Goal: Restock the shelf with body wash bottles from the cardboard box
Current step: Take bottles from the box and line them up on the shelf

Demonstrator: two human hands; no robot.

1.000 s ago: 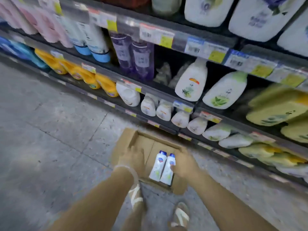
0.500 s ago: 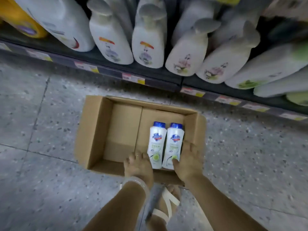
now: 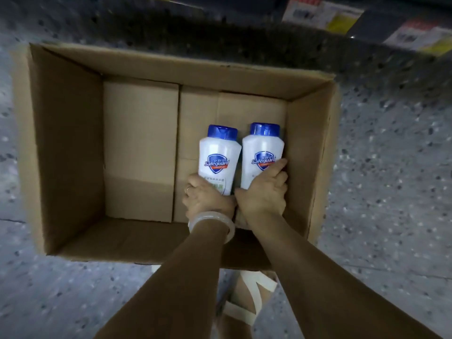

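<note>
A speckled floor (image 3: pixel 391 167) is seen from above, with the shelf edge (image 3: pixel 367 18) and its price tags (image 3: pixel 320 12) along the top. On the floor an open box (image 3: pixel 63 148) is set, bare cardboard showing over most of its bottom. Two bottles (image 3: pixel 219 157), white with blue caps, are lying side by side, touching, against the right wall of the box, caps pointing toward the shelf. The lower end of the left bottle is gripped by the left hand (image 3: pixel 206 199), fingers curled around its base; a pale bangle (image 3: pixel 211 222) is worn at that wrist. The right bottle (image 3: pixel 263 155) is gripped by the right hand (image 3: pixel 264 194), with fingers wrapped up its outer side next to the box wall and the thumb tucked between the two bottles. The step in hand is judged to be lifting both out together. It would be done well if each grip were closed firmly before rising, the bottles drawn straight up clear of the right wall, and turned cap-up on the way so that labels can be faced outward on the shelf. A sandalled foot (image 3: pixel 247 299) is visible below the box.
</note>
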